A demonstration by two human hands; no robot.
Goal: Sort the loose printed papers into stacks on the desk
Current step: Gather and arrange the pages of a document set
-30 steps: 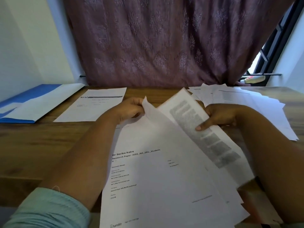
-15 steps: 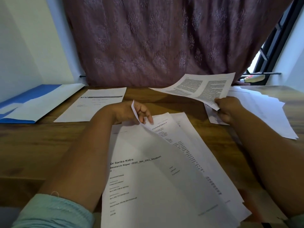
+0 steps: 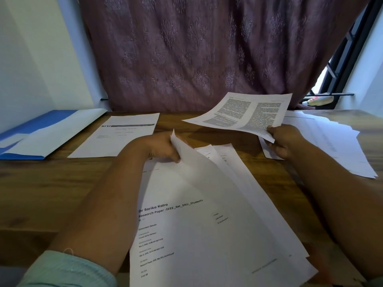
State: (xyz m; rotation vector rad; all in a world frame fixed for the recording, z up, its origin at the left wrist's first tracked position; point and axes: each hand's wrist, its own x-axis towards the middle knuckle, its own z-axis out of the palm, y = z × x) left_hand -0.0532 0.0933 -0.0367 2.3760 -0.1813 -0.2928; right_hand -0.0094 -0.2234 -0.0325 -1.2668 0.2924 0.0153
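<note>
A fanned bundle of printed papers (image 3: 207,214) lies in front of me on the wooden desk (image 3: 51,193). My left hand (image 3: 159,150) pinches the raised top corner of its front sheets. My right hand (image 3: 284,141) grips the near corner of a two-column printed sheet (image 3: 244,112) and holds it in the air above the desk's back right. A single sheet with a dark header bar (image 3: 122,135) lies flat at the back left. A loose pile of white papers (image 3: 335,141) spreads over the right side of the desk, partly under my right hand.
A blue and white folder (image 3: 41,133) lies at the far left edge of the desk. A purple curtain (image 3: 196,48) hangs right behind the desk. A window frame (image 3: 344,50) and a small bottle (image 3: 319,99) are at the back right.
My right hand pulled the two-column sheet out of the bundle and carried it up and to the back right. My left hand kept its hold on the bundle's top corner.
</note>
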